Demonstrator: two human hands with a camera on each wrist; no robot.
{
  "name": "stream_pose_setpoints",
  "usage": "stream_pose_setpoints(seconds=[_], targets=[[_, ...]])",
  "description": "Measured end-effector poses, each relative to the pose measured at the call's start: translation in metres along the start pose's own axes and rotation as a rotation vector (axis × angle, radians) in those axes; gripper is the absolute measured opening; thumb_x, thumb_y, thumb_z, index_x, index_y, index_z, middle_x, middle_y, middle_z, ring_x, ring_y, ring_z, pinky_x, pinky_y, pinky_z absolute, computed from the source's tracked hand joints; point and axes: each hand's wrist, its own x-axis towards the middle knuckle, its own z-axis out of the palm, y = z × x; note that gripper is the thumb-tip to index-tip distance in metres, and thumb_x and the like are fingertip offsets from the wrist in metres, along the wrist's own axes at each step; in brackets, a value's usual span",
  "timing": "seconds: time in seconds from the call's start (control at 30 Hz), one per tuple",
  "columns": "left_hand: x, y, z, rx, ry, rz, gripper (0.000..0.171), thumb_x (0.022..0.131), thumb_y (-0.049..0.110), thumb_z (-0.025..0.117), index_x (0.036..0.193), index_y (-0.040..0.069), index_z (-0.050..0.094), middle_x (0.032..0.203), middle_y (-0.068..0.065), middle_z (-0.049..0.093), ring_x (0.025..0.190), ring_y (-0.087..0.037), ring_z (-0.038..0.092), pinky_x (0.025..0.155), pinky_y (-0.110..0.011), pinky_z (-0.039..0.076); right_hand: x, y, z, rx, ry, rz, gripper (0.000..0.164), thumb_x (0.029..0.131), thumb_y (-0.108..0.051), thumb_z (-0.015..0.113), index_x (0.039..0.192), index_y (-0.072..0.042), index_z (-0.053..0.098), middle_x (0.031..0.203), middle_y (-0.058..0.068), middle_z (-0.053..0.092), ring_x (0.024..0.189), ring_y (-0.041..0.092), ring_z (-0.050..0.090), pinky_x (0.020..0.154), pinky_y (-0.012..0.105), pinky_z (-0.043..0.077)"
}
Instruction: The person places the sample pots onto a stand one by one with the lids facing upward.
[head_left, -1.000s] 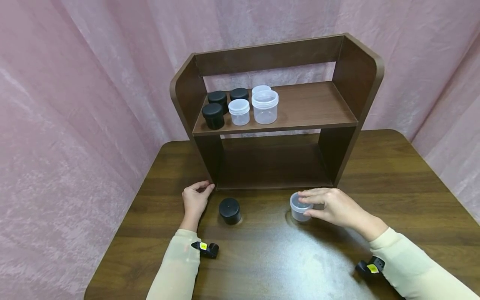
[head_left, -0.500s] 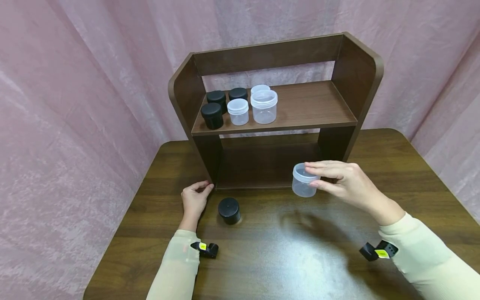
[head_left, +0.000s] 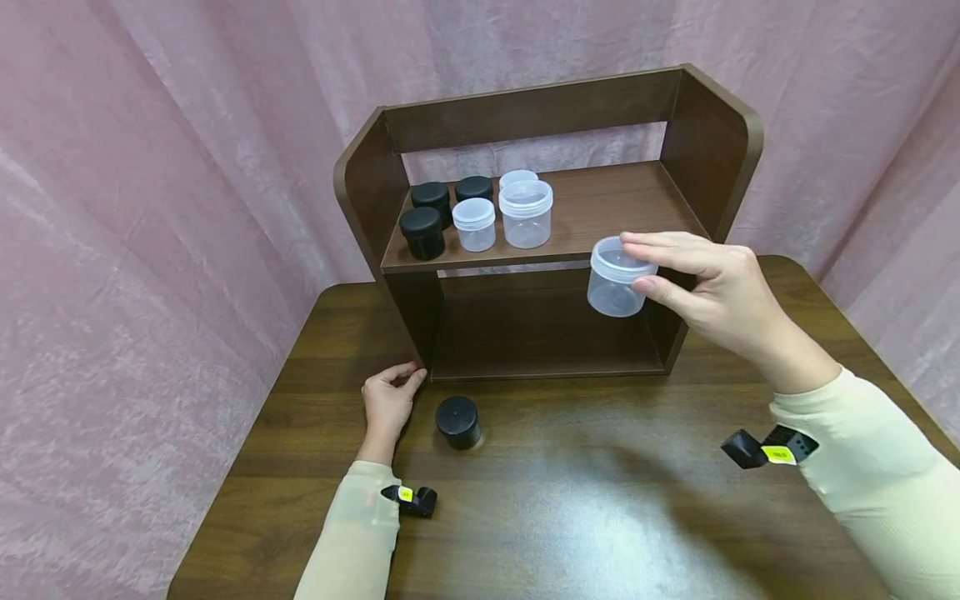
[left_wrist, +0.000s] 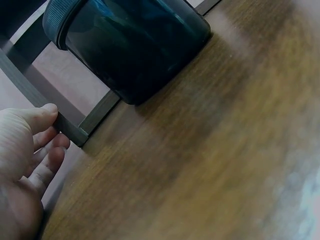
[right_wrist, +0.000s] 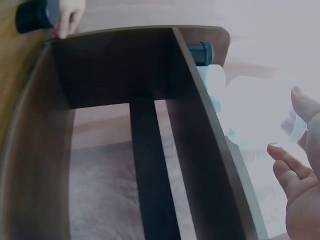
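My right hand (head_left: pixel 708 283) grips a clear plastic jar (head_left: pixel 617 287) by its lidded upper part, thumb in front and fingers behind. The jar is upright in the air, before the right part of the shelf unit (head_left: pixel 622 196), about level with the upper board's front edge. In the right wrist view the held jar (right_wrist: pixel 260 110) is washed out by glare. My left hand (head_left: pixel 390 400) pinches the foot of the unit's left side panel between thumb and fingers. Right of that hand a black jar (head_left: pixel 458 422) stands on the table; it looms large in the left wrist view.
On the upper board's left half stand black jars (head_left: pixel 423 233) and clear jars (head_left: pixel 527 217), in two rows. The lower compartment (head_left: pixel 547 325) is dark inside. A pink curtain (head_left: pixel 187 167) hangs behind the wooden table (head_left: pixel 525 517).
My right hand has lifted the clear jar off the table, up and slightly right to the height of the upper board. The left hand stays at the panel's foot.
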Motion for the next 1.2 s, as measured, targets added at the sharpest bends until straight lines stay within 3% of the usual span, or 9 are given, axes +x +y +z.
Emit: stream_pose_setpoints(seconds=[0.23,0.63,1.0,1.2], targets=[[-0.001,-0.001,0.000,0.001,0.006,0.012,0.015,0.079,0.015,0.081,0.088,0.004,0.077,0.086,-0.009,0.073,0.075,-0.018,0.067,0.061,-0.012,0.047,0.026,0.024,0.000,-0.046,0.051,0.088,0.048,0.071,0.016,0.076,0.115,-0.002,0.070,0.119,0.009,0.067,0.110,0.009,0.061,0.093,0.020,0.044],[-0.004,0.002,0.003,0.003,-0.004,0.008,0.015,0.080,0.015,0.080,0.089,0.003,0.077,0.086,-0.009,0.073,0.076,-0.017,0.067,0.062,-0.013,0.048,0.062,0.056,0.005,-0.121,0.045,0.254,0.035,0.082,-0.006,0.076,0.117,-0.008,0.070,0.119,0.004,0.067,0.110,-0.003,0.058,0.091,0.016,0.044],[-0.008,0.004,0.005,-0.006,-0.005,0.014,0.014,0.079,0.013,0.080,0.088,0.003,0.077,0.086,-0.010,0.073,0.076,-0.021,0.068,0.062,-0.013,0.047,0.074,0.085,0.012,-0.213,0.004,0.391,0.036,0.085,-0.024,0.076,0.117,-0.012,0.071,0.119,0.001,0.067,0.109,0.003,0.060,0.086,0.010,0.042],[-0.009,0.005,0.005,-0.010,-0.001,0.007,0.014,0.078,0.012,0.081,0.088,0.003,0.077,0.085,-0.010,0.073,0.076,-0.021,0.069,0.062,-0.013,0.048,0.078,0.089,0.015,-0.181,-0.008,0.450,0.036,0.084,-0.025,0.076,0.118,-0.014,0.071,0.120,0.001,0.066,0.104,0.002,0.061,0.084,0.011,0.044]])
